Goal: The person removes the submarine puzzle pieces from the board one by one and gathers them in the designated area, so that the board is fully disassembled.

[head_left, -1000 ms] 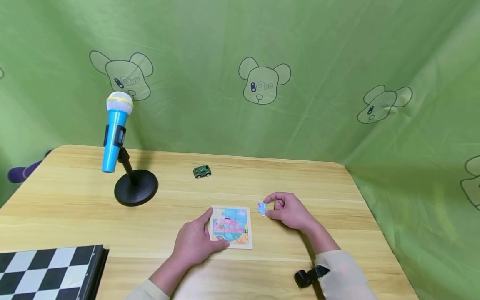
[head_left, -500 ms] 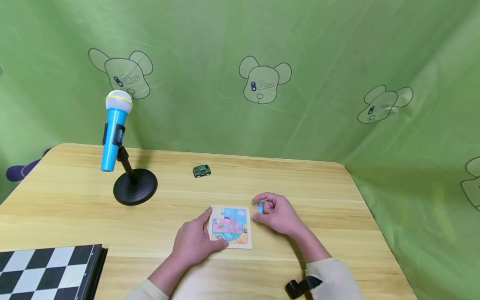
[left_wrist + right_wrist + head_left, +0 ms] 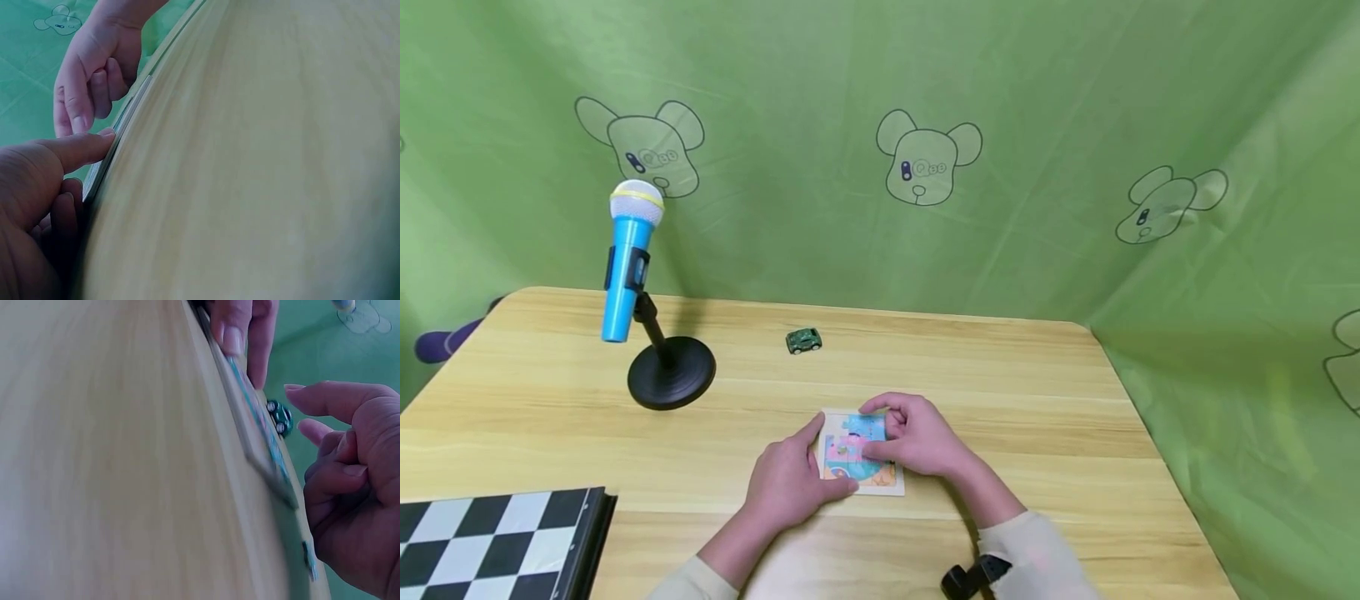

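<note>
A square jigsaw puzzle (image 3: 861, 471) in a pale frame lies on the table, with a pink and blue picture. My left hand (image 3: 786, 483) holds its left side, thumb on the near edge and index finger at the far left corner. Above the puzzle's right part hovers my right hand (image 3: 917, 437), thumb and index finger apart, the other fingers curled in. The right wrist view shows nothing between those fingertips. A small puzzle piece (image 3: 309, 559) lies on the table right of the frame; in the head view the right hand hides it.
A green toy car (image 3: 804, 340) stands beyond the puzzle. At the back left is a blue toy microphone (image 3: 628, 267) on a black round-based stand (image 3: 672, 375). A checkered board (image 3: 497, 542) lies at the near left. Green cloth (image 3: 775, 233) hangs behind the table (image 3: 1000, 367).
My right hand has moved left, from around the loose puzzle piece to over the puzzle. The piece stayed where it lay and is now covered in the head view. My left hand has kept still.
</note>
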Motion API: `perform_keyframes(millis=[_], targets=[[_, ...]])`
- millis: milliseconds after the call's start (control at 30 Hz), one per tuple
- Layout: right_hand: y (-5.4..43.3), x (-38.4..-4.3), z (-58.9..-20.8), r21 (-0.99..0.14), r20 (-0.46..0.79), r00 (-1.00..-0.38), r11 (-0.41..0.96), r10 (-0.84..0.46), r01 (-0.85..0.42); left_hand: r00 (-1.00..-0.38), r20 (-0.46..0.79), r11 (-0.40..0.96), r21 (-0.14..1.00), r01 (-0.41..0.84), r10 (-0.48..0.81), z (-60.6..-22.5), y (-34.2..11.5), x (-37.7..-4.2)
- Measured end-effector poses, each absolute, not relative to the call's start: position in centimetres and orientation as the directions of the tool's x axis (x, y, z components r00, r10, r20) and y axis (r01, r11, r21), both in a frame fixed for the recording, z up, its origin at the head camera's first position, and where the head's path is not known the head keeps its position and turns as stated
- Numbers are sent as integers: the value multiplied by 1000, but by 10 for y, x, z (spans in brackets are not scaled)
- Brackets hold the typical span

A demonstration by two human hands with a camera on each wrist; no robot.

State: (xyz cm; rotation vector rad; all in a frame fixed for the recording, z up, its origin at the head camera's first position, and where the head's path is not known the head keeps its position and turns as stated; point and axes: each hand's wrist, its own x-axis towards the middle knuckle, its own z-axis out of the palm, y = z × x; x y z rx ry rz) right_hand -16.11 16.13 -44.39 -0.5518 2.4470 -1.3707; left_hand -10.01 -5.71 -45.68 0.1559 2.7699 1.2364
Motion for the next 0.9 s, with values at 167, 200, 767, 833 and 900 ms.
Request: perform_keyframes(millis=[167, 200, 767, 833, 900], targets=[[150, -162, -442, -830, -74, -868, 513, -491, -219, -989, -45, 661, 748, 59, 140, -458, -57, -100], [148, -162, -441, -824, -79, -865, 521, -496, -223, -989, -45, 660, 749, 59, 139, -458, -57, -100], [137, -165, -439, -802, -159, -871, 576, -465, -161, -988, -45, 657, 752, 63, 147, -458, -57, -101], [135, -165, -439, -806, -172, -874, 575, -454, -140, -988, -48, 656, 752, 62, 148, -458, -57, -101], [134, -165, -440, -812, -177, -876, 569, -449, -128, -988, -52, 658, 750, 58, 145, -458, -58, -101]])
